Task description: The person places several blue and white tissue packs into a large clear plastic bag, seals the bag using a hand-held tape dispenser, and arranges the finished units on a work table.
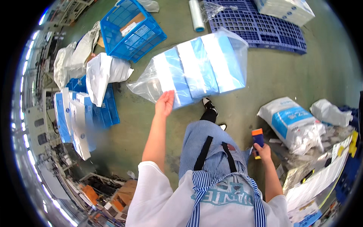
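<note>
**Three packs in one clear bag; left hand at the film, right hand carrying a small item**

Principal lot: clear bag (145, 84), mid-scene, beyond the person's shoes, with three blue-and-white packs (198, 67) set side by side inside.

Left hand (165, 103): at the bag's near left edge, fingers extended together against the film. We cannot tell whether any film is pinched.

Right hand (263, 150): well apart from the bag, to the near right; grip closed around an orange-and-navy handheld item (257, 139), kind uncertain at this size.

Condition: filling appears done, as we judge it. The left end tapers loosely and we find no visible seal, so closing seems left over.

Surroundings: blue crate (146, 44), far left; film roll (196, 17) and purple pallet (244, 22), far side; white-and-blue sack (290, 120), right; green floor (132, 109) beneath.
</note>
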The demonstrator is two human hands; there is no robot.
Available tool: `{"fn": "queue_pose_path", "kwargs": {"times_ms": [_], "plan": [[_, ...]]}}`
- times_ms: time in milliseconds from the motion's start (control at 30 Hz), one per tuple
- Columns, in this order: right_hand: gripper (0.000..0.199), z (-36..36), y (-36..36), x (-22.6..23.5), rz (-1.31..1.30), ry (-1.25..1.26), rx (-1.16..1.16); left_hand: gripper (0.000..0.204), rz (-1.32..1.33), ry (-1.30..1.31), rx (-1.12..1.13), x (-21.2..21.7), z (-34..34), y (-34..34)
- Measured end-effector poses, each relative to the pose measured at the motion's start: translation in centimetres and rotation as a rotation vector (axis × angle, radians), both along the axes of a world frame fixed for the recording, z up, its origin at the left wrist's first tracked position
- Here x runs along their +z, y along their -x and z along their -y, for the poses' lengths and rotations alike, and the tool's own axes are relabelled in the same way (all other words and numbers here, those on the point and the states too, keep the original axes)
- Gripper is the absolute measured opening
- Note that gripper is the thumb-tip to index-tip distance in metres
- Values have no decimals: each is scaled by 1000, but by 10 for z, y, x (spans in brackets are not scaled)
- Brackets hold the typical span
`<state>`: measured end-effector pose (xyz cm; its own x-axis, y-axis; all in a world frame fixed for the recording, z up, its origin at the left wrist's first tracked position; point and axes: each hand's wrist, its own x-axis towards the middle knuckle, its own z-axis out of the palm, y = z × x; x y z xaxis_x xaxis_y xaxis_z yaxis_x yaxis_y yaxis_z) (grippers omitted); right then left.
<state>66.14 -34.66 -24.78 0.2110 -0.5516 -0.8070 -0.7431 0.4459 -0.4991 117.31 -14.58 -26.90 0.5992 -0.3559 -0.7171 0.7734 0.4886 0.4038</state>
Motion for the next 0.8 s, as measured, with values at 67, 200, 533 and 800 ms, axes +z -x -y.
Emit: {"fn": "queue_pose_path", "kwargs": {"times_ms": [67,200,533,800], "plan": [[26,8,-41,-11,16,121,247,50,31,109,91,-16,6,-43],[29,27,-184,71,139,18,595,66,180,252,258,29,39,-104],[41,90,-418,151,654,288,607,36,259,-21,23,112,-59,-42],[22,128,-572,140,814,196,623,55,617,-1249,85,56,-61,-13]]}}
